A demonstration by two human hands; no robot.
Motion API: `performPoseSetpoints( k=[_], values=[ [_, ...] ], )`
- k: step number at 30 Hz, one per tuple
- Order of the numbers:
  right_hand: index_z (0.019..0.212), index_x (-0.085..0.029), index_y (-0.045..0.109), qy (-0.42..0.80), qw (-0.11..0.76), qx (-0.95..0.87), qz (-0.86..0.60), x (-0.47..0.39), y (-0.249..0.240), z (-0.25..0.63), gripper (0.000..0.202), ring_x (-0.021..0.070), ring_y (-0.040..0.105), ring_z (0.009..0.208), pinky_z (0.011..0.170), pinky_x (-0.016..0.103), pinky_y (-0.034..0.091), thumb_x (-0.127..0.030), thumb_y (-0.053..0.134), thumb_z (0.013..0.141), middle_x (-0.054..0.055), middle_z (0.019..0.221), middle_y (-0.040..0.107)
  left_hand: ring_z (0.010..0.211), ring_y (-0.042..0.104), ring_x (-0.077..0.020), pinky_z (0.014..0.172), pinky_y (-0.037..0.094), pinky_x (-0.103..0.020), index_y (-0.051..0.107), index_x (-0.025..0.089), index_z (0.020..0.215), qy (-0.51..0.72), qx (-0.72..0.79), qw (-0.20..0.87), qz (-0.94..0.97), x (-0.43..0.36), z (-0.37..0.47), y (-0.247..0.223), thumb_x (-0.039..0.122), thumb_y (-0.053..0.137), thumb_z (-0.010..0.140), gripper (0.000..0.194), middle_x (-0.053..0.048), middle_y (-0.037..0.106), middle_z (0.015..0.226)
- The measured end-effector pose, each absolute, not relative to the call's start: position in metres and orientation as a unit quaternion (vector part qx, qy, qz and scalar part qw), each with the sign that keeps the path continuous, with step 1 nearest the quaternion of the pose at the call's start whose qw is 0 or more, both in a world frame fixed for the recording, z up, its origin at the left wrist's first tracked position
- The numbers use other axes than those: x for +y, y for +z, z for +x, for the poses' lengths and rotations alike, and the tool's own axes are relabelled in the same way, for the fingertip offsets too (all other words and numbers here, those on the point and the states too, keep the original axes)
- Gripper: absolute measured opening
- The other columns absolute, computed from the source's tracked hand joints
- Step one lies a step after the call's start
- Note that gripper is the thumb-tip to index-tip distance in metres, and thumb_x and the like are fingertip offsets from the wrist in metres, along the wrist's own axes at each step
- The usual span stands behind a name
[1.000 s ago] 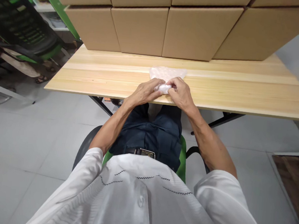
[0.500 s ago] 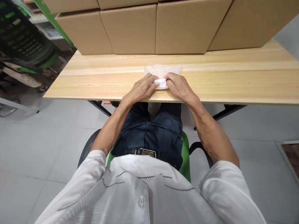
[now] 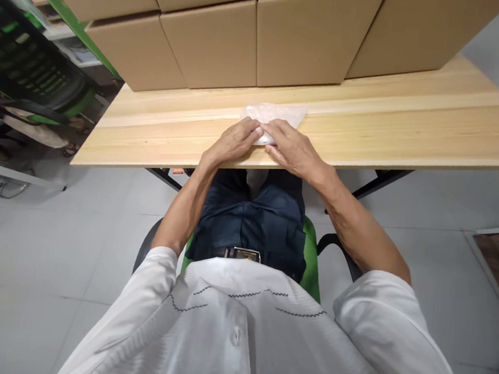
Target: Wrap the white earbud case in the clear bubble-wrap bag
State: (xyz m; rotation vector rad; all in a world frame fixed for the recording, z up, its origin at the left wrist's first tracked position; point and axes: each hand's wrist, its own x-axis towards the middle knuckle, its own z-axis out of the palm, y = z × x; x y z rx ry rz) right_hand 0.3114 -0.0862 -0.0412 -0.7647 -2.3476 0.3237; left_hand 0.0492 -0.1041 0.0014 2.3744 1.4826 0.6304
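On the table, close to its front edge, lies a translucent whitish plastic sheet that looks like bubble wrap [image 3: 278, 113]. Its near end is bunched into a white roll, and any contents are hidden. My left hand [image 3: 237, 140] is closed on the left end of the roll, thumb pressed against it. From the right, my right hand [image 3: 289, 145] grips the roll with its fingers over the top and its thumb on the near side. The two hands almost meet at the fingertips, while the sheet's far part spreads flat beyond them.
Stacked cardboard boxes [image 3: 210, 45] line the back of the wooden table [image 3: 396, 130]. A green and black chair [image 3: 32, 60] stands at the far left, near a person's sandalled foot [image 3: 70, 149]. A metal-framed rack [image 3: 3, 178] is lower left.
My right hand has shifted its grip, with the thumb now lower and the fingers laid over the roll. Less of the white roll shows between the hands. The view has tilted slightly.
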Motion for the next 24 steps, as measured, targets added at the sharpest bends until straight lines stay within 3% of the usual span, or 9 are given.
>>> performPoseSetpoints(
  k=[8,15,24],
  values=[
    [0.170,-0.028,0.074,0.155,0.296,-0.887,-0.319,-0.082,-0.031,0.313,0.063,0.0475,0.073,0.151,0.135,0.068,0.062,-0.068,0.053,0.126,0.022,0.159,0.082,0.124,0.083,-0.0368,0.120,0.066,-0.054,0.079,0.025,0.123,0.233,0.508,0.150,0.815,-0.075,0.047,-0.008,0.079,0.040,0.130,0.067,-0.015,0.086,0.119],
    [0.145,-0.031,0.079,0.198,0.300,-0.873,-0.329,-0.080,-0.018,0.309,0.056,0.0452,0.067,0.156,0.136,0.066,0.059,-0.078,0.055,0.124,0.020,0.157,0.080,0.125,0.087,-0.0386,0.117,0.066,-0.064,0.075,0.029,0.137,0.277,0.509,0.154,0.800,-0.065,0.052,-0.009,0.073,0.045,0.133,0.054,-0.012,0.083,0.122],
    [0.130,-0.030,0.078,0.208,0.302,-0.859,-0.357,-0.056,-0.027,0.308,0.061,0.0468,0.072,0.145,0.135,0.070,0.057,-0.082,0.047,0.124,0.021,0.147,0.083,0.117,0.086,-0.0328,0.110,0.069,-0.058,0.082,0.029,0.129,0.298,0.527,0.135,0.784,-0.054,0.060,-0.018,0.077,0.042,0.133,0.062,-0.010,0.082,0.113]
  ],
)
